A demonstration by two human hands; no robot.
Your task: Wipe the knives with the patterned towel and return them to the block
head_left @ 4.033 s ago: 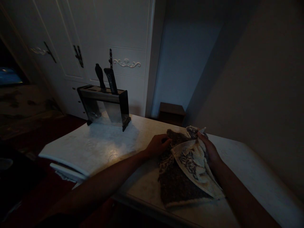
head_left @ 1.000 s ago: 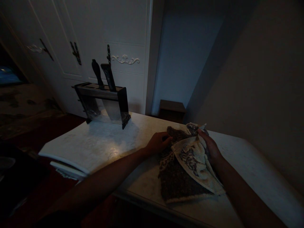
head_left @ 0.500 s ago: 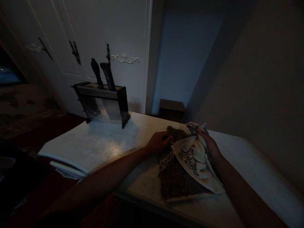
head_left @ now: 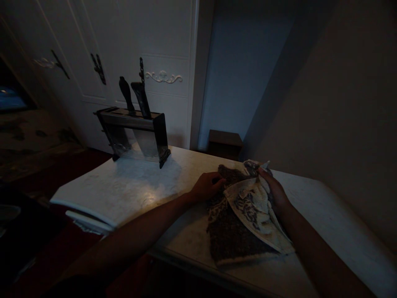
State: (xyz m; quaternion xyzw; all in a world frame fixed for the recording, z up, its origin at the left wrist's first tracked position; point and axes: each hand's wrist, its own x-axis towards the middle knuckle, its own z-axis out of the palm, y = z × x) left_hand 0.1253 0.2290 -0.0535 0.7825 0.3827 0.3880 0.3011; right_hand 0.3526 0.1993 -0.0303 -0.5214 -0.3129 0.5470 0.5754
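Note:
A brown and cream patterned towel (head_left: 238,234) lies crumpled on the white tabletop (head_left: 186,165). Part of it is folded over, so a pale side with a dark pattern faces up. My left hand (head_left: 207,186) is closed at the towel's left edge, with thumb and fingers pinching the brown cloth. My right hand (head_left: 274,188) grips the bunched upper right part of the towel, thumb on top. The right hand's other fingers are mostly hidden behind the cloth.
A knife block (head_left: 133,120) with clear sides and several black handles stands at the table's back left. Behind it is a white wardrobe (head_left: 167,37). A small brown box-like piece (head_left: 225,138) stands beyond the table's back edge. An open drawer (head_left: 89,222) juts out front left.

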